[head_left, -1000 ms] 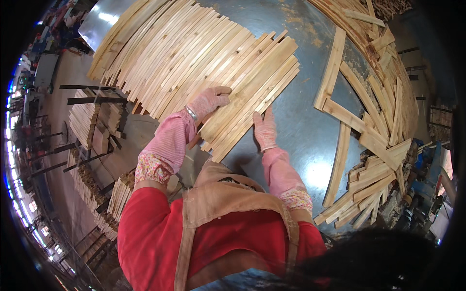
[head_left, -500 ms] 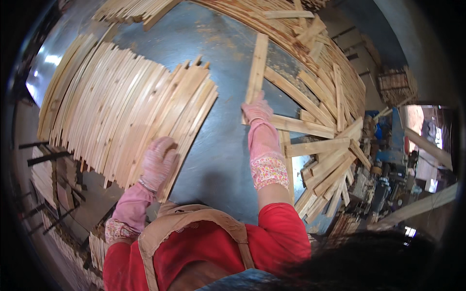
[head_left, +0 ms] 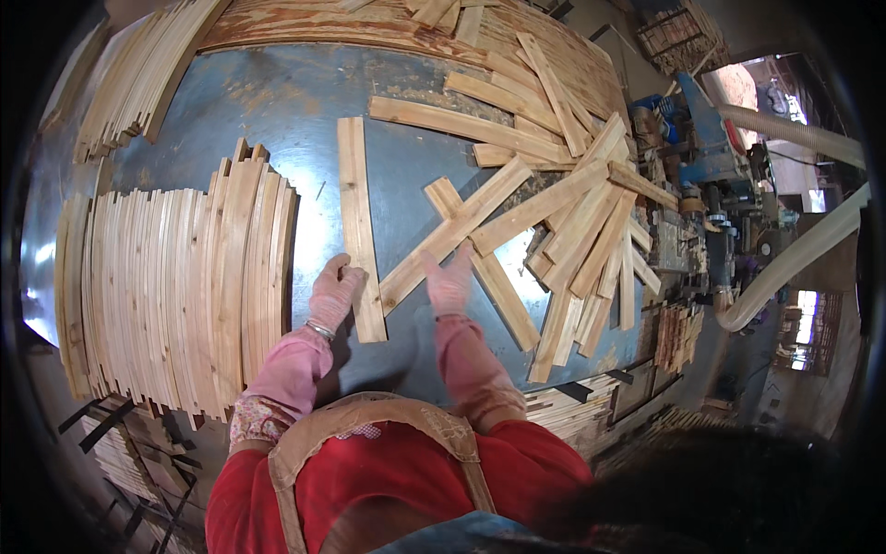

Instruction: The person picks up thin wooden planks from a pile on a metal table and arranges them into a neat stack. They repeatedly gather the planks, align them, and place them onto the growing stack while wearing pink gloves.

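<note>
Both my hands wear thin pinkish gloves and long pink sleeve covers with floral cuffs. My left hand [head_left: 334, 294] is at the left edge of a flat wooden board [head_left: 356, 203], its fingers curled against the lower part. This board lies lengthwise on the blue-grey metal tabletop [head_left: 318, 175]. To its right, a diagonal board [head_left: 494, 198] reaches down toward it. My right hand [head_left: 449, 282] is at this diagonal board, thumb and fingers spread over its lower edge; part of the fingertips blurs into the wood. Left of my hands, narrow boards stand packed side by side in a row [head_left: 175, 295].
A loose heap of boards [head_left: 591, 231] fans out on the right. Behind it lies a reddish wooden sheet [head_left: 369, 30]. Another board stack [head_left: 148, 78] sits far left. Machinery [head_left: 715, 185] with a pale hose [head_left: 784, 263] stands right, and dark metal bars [head_left: 106, 429] jut out lower left.
My left hand has left the packed row and moved to the single board. My right hand has let go of that board and moved to the diagonal one. The view has turned.
</note>
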`<state>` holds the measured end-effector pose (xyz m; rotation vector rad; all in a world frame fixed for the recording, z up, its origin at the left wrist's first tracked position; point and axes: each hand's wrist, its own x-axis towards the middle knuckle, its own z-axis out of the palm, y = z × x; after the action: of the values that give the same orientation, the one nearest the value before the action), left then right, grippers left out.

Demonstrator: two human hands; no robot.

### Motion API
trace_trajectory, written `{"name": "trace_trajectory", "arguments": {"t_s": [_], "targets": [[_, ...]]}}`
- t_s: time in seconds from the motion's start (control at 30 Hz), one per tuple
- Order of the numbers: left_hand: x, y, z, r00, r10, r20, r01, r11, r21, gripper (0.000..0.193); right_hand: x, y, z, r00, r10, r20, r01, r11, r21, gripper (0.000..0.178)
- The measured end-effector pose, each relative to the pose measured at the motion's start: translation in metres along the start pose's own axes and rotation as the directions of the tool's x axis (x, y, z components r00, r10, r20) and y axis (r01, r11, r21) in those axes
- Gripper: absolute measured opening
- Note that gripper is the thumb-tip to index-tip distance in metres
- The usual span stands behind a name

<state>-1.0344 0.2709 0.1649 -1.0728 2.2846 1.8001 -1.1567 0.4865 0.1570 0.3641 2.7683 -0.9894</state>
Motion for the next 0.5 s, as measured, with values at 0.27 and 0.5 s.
{"name": "trace_trajectory", "arguments": {"t_s": [0.27,0.5], "targets": [[-0.037,0.007,0.021,0.994,0.062,-0.086,0.003,0.796,0.606,0.117,-0.034,-0.019,0.054,0.987,-0.005,0.158,-0.054,0.93,0.365,0.066],[-0.065,-0.024,0.002,0.993,0.085,-0.081,-0.022,0.814,0.58,0.084,-0.03,0.011,0.005,0.788,-0.593,0.164,0.579,0.805,0.131,0.04]]}}
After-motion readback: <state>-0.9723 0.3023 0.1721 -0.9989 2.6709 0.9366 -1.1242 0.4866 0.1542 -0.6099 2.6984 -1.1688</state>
